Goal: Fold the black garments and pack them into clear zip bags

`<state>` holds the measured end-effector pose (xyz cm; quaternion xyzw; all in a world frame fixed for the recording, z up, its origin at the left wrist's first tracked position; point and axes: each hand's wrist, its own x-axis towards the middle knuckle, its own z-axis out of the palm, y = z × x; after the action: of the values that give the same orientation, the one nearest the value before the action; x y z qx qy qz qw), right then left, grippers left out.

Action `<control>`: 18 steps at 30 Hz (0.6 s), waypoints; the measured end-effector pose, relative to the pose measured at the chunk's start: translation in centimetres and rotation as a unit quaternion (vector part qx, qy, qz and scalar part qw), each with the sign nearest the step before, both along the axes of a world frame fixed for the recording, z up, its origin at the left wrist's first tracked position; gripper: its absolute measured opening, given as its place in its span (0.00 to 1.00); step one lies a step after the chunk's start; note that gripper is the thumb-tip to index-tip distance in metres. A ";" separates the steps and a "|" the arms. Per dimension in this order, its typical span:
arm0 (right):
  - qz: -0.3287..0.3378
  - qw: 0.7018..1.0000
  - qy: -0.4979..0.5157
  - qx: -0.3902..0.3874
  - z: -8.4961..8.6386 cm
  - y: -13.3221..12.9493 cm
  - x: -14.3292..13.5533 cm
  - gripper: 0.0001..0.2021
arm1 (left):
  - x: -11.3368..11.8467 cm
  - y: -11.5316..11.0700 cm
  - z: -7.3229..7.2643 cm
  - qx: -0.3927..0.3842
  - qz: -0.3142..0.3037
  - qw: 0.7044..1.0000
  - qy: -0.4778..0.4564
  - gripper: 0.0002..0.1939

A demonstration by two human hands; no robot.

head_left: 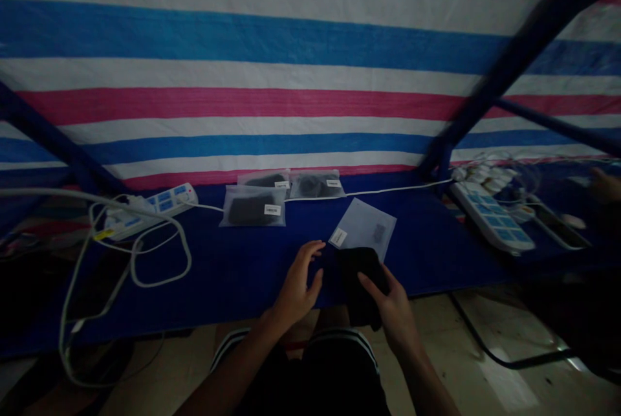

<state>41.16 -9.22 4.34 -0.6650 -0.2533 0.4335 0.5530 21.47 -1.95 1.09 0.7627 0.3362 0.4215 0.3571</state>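
A folded black cloth item [358,286] is gripped in my right hand [395,309], thumb on top, over the front edge of the blue table. Just beyond it lies a flat translucent plastic bag [366,225] with a white label at its left corner; the cloth overlaps its near edge. My left hand [298,283] hovers to the left of the cloth, holding nothing, its thumb and fingers apart. Farther back, a labelled bag with dark contents [255,207] rests partly over another bag [262,179], beside a third such bag [315,184].
White power strips stand at left [167,199] and right [495,218], with looped white cables [187,254]. Phones lie at left [99,283] and right [557,225]. Blue metal bars [480,99] frame the striped sheet behind. Another person's hand [606,184] shows at far right.
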 end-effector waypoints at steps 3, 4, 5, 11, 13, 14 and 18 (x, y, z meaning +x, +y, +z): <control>-0.074 0.994 0.081 -0.022 0.3 -1.0 1.5 0.33 | 1.9 1.9 0.3 0.034 -0.048 0.995 0.078 0.22; -0.096 0.990 0.104 -0.025 0.3 -1.2 1.9 0.33 | 2.5 2.4 0.5 0.052 -0.073 0.989 0.113 0.22; -0.116 0.985 0.124 -0.025 0.2 -1.3 2.1 0.32 | 3.0 2.8 0.5 0.071 -0.094 0.982 0.148 0.23; -0.188 0.967 0.170 -0.001 -0.2 -0.9 2.1 0.29 | 3.3 1.8 0.6 0.114 -0.081 0.951 0.275 0.24; -0.193 0.967 0.165 0.007 -0.4 -0.8 2.0 0.28 | 2.1 0.7 0.8 0.112 -0.046 0.949 0.291 0.22; -0.192 0.969 0.158 0.009 -0.6 -0.7 2.0 0.28 | 1.3 0.1 0.9 0.110 -0.024 0.947 0.300 0.21; -0.186 0.974 0.128 0.007 -1.6 -0.1 1.7 0.28 | -1.5 -2.1 1.7 0.105 0.047 0.933 0.341 0.17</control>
<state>42.88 -9.31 2.74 -0.6355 -0.0555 0.4023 0.6567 19.99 -4.05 2.81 0.8768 0.4274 0.1855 0.1190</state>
